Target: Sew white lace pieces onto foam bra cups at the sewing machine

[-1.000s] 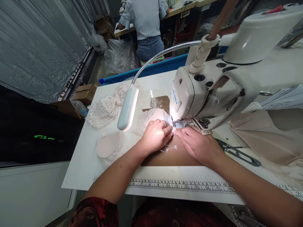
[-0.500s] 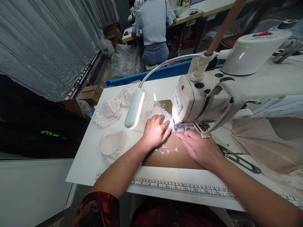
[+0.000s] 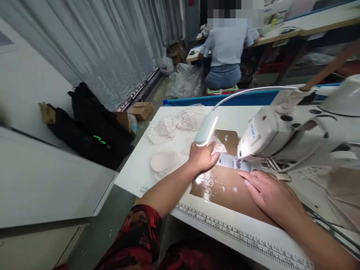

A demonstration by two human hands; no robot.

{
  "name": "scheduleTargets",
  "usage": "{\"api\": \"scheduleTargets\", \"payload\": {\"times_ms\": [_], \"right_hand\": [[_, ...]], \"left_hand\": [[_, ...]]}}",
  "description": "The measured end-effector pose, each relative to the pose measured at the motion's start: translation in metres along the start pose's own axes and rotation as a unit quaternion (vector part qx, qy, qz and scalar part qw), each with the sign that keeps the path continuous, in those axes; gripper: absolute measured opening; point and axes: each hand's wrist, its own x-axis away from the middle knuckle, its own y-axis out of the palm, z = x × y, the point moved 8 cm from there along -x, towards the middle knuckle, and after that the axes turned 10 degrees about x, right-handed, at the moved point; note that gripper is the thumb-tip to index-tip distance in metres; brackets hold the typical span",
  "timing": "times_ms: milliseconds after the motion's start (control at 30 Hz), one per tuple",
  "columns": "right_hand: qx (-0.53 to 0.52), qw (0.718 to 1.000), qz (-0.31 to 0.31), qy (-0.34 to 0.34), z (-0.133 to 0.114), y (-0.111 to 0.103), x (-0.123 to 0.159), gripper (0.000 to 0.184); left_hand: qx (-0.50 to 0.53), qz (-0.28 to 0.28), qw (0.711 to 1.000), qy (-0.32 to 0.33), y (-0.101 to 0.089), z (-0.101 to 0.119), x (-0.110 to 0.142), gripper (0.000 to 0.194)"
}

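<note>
Beneath the lamp head, my left hand point(image 3: 204, 155) grips a white lace bra cup point(image 3: 219, 145), partly hidden by the hand and the lamp. The cup is to the left of the sewing machine's needle area, apart from it. My right hand point(image 3: 267, 187) lies with fingers stretched out on a brown sheet point(image 3: 218, 185) taped to the table, and holds nothing. Its index fingertip is just in front of the metal needle plate point(image 3: 229, 161). The white sewing machine point(image 3: 267, 129) stands above and behind this hand.
Two lace cups point(image 3: 161, 130) sit at the table's back left, with a smooth beige cup point(image 3: 163, 161) nearer me. A lamp point(image 3: 206, 128) on a bendy neck hangs over the left hand. A ruler strip point(image 3: 225, 227) runs along the front edge. Another person point(image 3: 226, 48) sits ahead.
My left hand has drawn the lace cup leftward, away from the needle, baring the needle plate. My right hand stays on the brown sheet. The view has swung left.
</note>
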Motion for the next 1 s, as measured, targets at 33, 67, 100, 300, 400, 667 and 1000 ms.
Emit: {"api": "scheduleTargets", "payload": {"times_ms": [33, 67, 100, 300, 400, 667, 1000], "right_hand": [[-0.003, 1.000, 0.001, -0.003, 0.001, 0.003, 0.000, 0.034], [-0.007, 1.000, 0.001, -0.007, 0.002, 0.005, 0.001, 0.035], [-0.008, 1.000, 0.001, -0.009, 0.003, 0.007, 0.001, 0.035], [0.004, 1.000, 0.012, -0.022, 0.001, 0.005, 0.004, 0.036], [0.016, 1.000, 0.016, -0.014, 0.000, 0.002, 0.004, 0.035], [-0.067, 0.996, 0.022, 0.047, 0.000, -0.014, 0.002, 0.031], [-0.223, 0.974, -0.009, -0.031, -0.013, -0.027, 0.009, 0.027]], "left_hand": [[0.004, -0.009, 1.000, -0.008, -0.002, -0.003, 0.001, 0.047], [0.010, -0.022, 1.000, -0.014, -0.006, -0.005, 0.003, 0.051], [0.018, -0.033, 0.999, -0.019, -0.012, -0.008, 0.007, 0.056], [-0.023, 0.047, 0.986, -0.158, -0.090, -0.075, 0.067, 0.066], [-0.010, 0.053, 0.957, -0.284, -0.113, -0.125, 0.122, 0.047], [0.356, -0.134, 0.911, -0.158, -0.065, -0.043, 0.145, 0.029], [0.315, -0.175, 0.933, -0.010, 0.006, 0.052, 0.038, 0.024]]}}
